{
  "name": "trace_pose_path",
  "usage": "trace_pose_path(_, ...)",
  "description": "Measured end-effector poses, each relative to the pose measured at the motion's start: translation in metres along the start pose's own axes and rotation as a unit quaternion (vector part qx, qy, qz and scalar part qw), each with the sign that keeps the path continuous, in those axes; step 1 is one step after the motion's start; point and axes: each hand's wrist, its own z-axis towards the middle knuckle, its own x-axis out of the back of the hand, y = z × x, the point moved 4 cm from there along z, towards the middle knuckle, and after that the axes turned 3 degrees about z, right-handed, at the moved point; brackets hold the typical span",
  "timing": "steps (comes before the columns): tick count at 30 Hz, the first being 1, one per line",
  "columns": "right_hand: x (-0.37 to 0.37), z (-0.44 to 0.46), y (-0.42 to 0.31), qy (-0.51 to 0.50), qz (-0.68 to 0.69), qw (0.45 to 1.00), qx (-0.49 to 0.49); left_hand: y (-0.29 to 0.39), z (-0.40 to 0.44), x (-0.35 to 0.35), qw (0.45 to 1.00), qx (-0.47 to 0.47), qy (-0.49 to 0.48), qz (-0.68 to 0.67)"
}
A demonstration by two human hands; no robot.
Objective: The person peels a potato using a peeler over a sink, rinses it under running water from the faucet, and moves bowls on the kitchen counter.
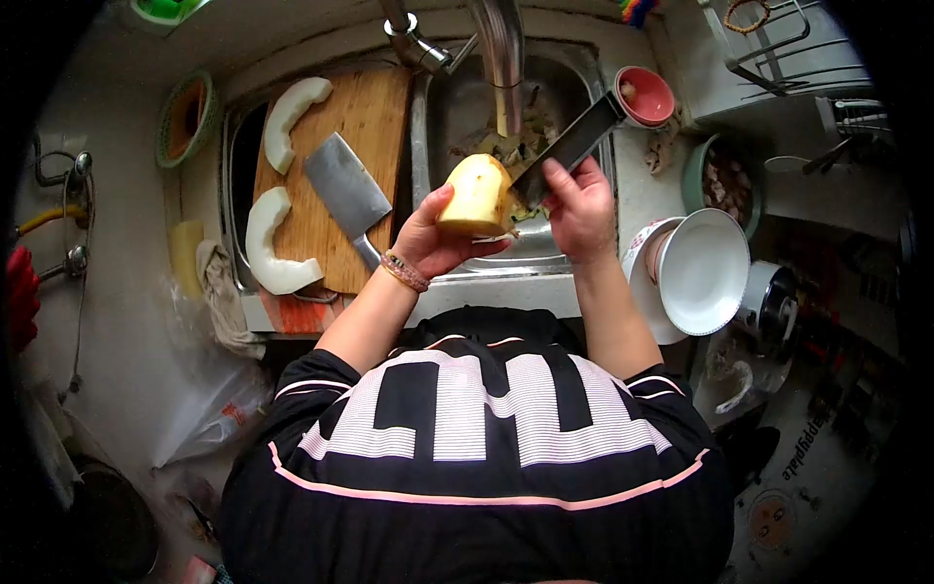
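Over the front of the sink, my left hand point(435, 235) is wrapped round a thick yellow, peeled-looking piece of produce point(475, 198), its flat cut end facing down toward me. My right hand point(581, 206) grips a dark, flat-bladed tool point(574, 143) that slants from upper right down to the side of the yellow piece. Whether its edge touches the piece is hard to tell. Left of my left hand, a cleaver point(347, 181) lies on the wooden cutting board point(384, 117), beside two curved white slices point(275, 245).
Scraps lie in the metal sink point(452, 102) under the faucet point(499, 49). To the right are a small red bowl point(644, 95), a green bowl with contents point(697, 185) and white bowls point(705, 273). A cloth point(223, 297) hangs at the left edge.
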Motion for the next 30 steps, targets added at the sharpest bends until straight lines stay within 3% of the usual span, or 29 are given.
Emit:
trace_pose_path(3, -0.014, -0.018, 0.013, -0.057, 0.002, 0.998, -0.032, -0.003, 0.001, 0.002, 1.0, -0.007, 0.015, -0.019)
trace_pose_path(6, -0.024, -0.02, 0.018, -0.068, -0.075, 0.995, 0.017, -0.006, 0.002, 0.004, 1.0, -0.011, 0.017, 0.003)
trace_pose_path(9, -0.018, -0.005, 0.014, -0.011, -0.026, 0.999, -0.019, -0.01, -0.002, 0.01, 0.999, 0.021, -0.036, 0.016)
trace_pose_path(10, 0.012, 0.009, 0.024, 0.052, -0.07, 0.996, -0.025, -0.011, -0.003, 0.011, 0.997, 0.034, -0.064, 0.029)
trace_pose_path(11, 0.045, 0.027, 0.033, 0.123, -0.2, 0.972, 0.023, -0.014, -0.007, 0.009, 0.997, 0.032, -0.058, 0.032)
trace_pose_path(12, 0.053, 0.034, 0.026, 0.191, -0.325, 0.923, 0.07, -0.018, -0.011, 0.006, 0.995, 0.056, -0.073, 0.028)
trace_pose_path(15, 0.054, 0.031, 0.019, 0.147, -0.101, 0.983, 0.053, -0.016, -0.008, 0.0, 0.997, 0.016, -0.066, -0.022)
trace_pose_path(18, 0.014, 0.01, 0.005, 0.106, -0.019, 0.994, 0.007, -0.01, 0.0, 0.008, 0.998, 0.014, -0.031, -0.049)
trace_pose_path(21, -0.013, -0.008, 0.009, -0.008, 0.032, 0.999, -0.013, -0.009, 0.002, 0.005, 0.995, 0.02, -0.057, -0.076)
trace_pose_path(24, -0.028, -0.02, 0.014, -0.042, -0.031, 0.999, 0.016, -0.011, 0.004, 0.0, 0.996, 0.004, -0.029, -0.086)
trace_pose_path(26, -0.003, 0.0, 0.023, 0.026, -0.015, 1.0, -0.003, -0.015, 0.002, 0.012, 0.994, 0.027, -0.066, -0.08)
trace_pose_path(28, 0.044, 0.025, 0.029, 0.176, -0.117, 0.977, 0.002, -0.017, -0.003, 0.01, 0.984, 0.062, -0.143, -0.091)
trace_pose_path(30, 0.051, 0.029, 0.019, 0.2, -0.083, 0.976, 0.022, -0.016, -0.008, -0.001, 0.989, 0.056, -0.132, -0.038)
